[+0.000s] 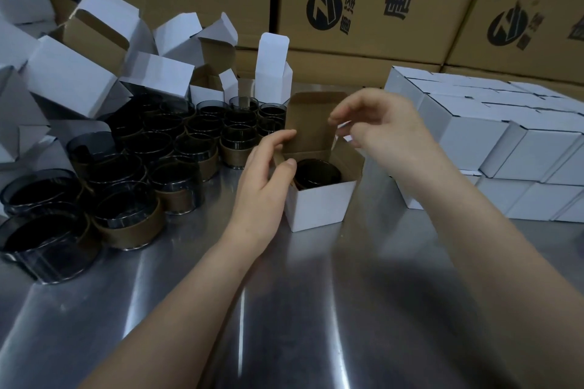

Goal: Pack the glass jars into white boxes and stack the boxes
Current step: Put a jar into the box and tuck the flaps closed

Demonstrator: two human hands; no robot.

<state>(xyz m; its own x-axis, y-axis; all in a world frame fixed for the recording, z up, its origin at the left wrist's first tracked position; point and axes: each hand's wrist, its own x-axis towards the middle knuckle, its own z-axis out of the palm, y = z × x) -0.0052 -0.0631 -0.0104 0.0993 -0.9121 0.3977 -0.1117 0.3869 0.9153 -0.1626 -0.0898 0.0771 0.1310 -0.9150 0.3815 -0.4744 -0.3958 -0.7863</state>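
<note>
Left hand (265, 174) pinches the white box (319, 204) flap at nine o'clock, glass jar (317, 172) inside. Right hand (379, 126), blurred, seems to pinch the raised lid (311, 123).

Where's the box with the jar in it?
Head view, table centre: the open box sits between the left hand and right hand, loose jars on its left.

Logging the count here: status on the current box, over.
Left hand grips white box side flap; right hand at lid, grip unclear. Jar inside, lid open. Nothing in the way.
</note>
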